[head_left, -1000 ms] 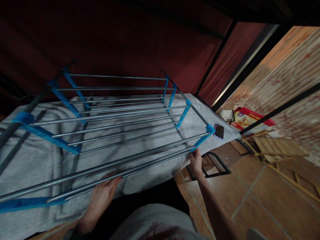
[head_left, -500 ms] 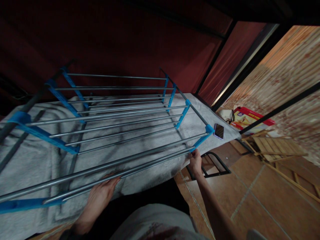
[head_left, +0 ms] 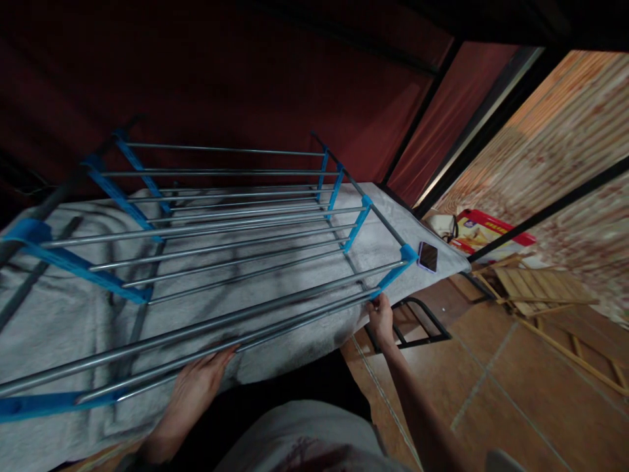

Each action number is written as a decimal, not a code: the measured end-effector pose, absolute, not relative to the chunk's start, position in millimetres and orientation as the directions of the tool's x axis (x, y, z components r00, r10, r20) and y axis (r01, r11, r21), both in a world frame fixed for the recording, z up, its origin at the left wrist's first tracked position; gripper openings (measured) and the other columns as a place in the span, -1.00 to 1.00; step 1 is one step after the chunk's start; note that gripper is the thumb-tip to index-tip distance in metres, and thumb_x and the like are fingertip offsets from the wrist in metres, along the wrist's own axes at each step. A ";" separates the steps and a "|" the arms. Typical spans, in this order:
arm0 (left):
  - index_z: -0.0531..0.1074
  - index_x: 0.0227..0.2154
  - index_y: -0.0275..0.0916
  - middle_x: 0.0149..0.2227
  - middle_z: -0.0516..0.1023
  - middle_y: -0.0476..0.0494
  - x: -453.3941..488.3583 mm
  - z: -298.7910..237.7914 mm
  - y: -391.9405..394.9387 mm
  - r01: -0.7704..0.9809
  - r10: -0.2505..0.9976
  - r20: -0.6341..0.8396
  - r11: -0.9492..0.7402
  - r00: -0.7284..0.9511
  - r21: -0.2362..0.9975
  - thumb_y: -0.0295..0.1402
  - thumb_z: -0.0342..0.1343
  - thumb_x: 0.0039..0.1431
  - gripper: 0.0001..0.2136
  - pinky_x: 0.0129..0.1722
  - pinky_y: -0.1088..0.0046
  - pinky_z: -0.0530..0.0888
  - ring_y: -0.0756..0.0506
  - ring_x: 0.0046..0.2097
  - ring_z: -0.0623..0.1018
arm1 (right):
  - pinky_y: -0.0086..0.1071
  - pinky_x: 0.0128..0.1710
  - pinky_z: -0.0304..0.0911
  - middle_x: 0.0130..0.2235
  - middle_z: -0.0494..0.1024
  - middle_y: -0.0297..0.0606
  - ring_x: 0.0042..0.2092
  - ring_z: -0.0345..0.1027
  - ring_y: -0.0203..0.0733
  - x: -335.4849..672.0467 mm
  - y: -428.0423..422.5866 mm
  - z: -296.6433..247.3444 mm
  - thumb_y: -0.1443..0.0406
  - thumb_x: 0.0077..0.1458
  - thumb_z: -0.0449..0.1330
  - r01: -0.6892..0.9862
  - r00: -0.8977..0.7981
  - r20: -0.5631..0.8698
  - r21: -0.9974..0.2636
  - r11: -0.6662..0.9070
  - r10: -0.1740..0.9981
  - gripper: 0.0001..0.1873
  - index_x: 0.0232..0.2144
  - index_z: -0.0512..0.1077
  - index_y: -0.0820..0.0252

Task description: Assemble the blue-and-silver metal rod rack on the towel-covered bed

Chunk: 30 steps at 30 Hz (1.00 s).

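A shoe rack (head_left: 236,246) of grey metal tubes and blue plastic brackets lies on a bed's grey blanket (head_left: 275,269), stretching across the view. My left hand (head_left: 201,380) is at the nearest lower tubes, left of the middle, its fingers reaching beneath them and partly hidden. At the near right corner, my right hand (head_left: 381,321) is closed on the tube end beside the lower tip of a blue bracket (head_left: 393,278). Its fingertips are mostly hidden.
A phone (head_left: 427,256) lies on the blanket right of the rack. Dark red curtains (head_left: 236,78) and black frame bars (head_left: 515,98) stand behind. On the tiled floor are a black metal frame (head_left: 422,321), a wooden folding piece (head_left: 545,285) and a red-yellow box (head_left: 491,233).
The whole view has shifted slightly, with the rack's left end a little farther left. Both hands keep their places on the rack.
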<state>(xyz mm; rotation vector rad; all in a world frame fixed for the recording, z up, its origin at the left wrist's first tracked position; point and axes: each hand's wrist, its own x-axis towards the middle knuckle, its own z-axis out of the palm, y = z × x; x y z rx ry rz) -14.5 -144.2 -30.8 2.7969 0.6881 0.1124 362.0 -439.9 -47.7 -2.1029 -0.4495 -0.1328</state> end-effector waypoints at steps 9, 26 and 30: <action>0.60 -0.01 -0.21 -0.02 0.69 -0.28 -6.5 -9.7 -145.7 0.507 0.501 -0.086 -0.832 0.861 0.226 -0.31 -0.24 0.42 -0.54 0.11 0.15 0.52 -0.28 0.06 0.65 | -0.18 -0.16 0.22 -0.30 0.36 -0.27 -0.25 0.26 -0.05 359.2 -436.9 -49.3 0.17 0.03 0.12 0.366 0.929 0.273 -0.777 -0.512 0.250 -0.83 -0.32 0.26 0.07; 0.53 0.08 -0.15 0.06 0.65 -0.17 -12.9 -4.6 -172.7 0.329 0.350 0.267 -0.936 0.898 0.121 -0.46 -0.12 0.38 -0.63 0.10 0.21 0.54 -0.18 0.06 0.62 | -0.10 -0.03 0.30 -0.29 0.39 -0.28 -0.15 0.28 -0.03 356.1 -438.4 -51.5 0.14 -0.01 0.20 0.312 0.944 0.239 -0.872 -0.378 0.228 -0.76 -0.29 0.33 0.10; 0.51 0.07 -0.14 -0.05 0.67 -0.12 -12.1 28.0 -202.6 0.203 0.191 0.465 -0.979 0.864 0.026 -0.60 -0.09 0.35 -0.60 0.14 0.29 0.45 -0.12 -0.01 0.61 | -0.13 0.02 0.31 -0.19 0.48 -0.23 -0.07 0.36 -0.02 355.0 -439.5 -41.1 0.12 -0.01 0.21 0.262 0.959 0.217 -0.924 -0.278 0.181 -0.62 -0.14 0.41 0.15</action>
